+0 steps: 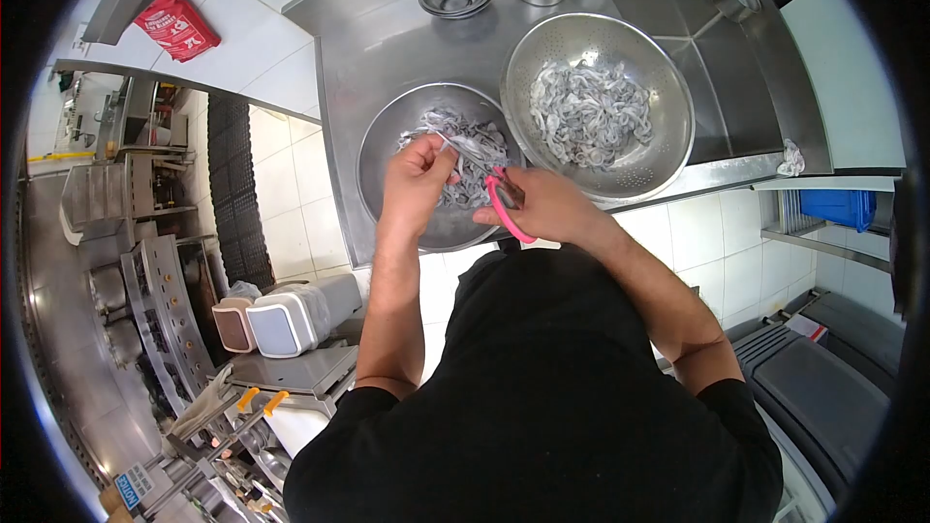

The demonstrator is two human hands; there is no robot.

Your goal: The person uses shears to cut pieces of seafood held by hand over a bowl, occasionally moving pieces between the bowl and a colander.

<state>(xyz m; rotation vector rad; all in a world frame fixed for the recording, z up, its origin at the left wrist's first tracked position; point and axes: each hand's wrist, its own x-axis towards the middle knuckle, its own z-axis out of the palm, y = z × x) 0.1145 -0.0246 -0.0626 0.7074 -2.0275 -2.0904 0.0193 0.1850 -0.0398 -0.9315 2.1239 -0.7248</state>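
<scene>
The left hand (418, 179) pinches a grey strip (463, 142) above the bowl (387, 136), which sits on the steel counter (368, 48) and holds a heap of the same grey pieces. The right hand (550, 205) grips pink-handled scissors (501, 199) over the bowl's near edge, blades pointing at the pinched strip. Just right of the bowl stands a colander (668, 97), also filled with grey pieces.

Pink-handled scissors (504, 201), grey-white strips (589, 111) in silver colander (668, 150), red packet (176, 26), black shirt (552, 378)
</scene>
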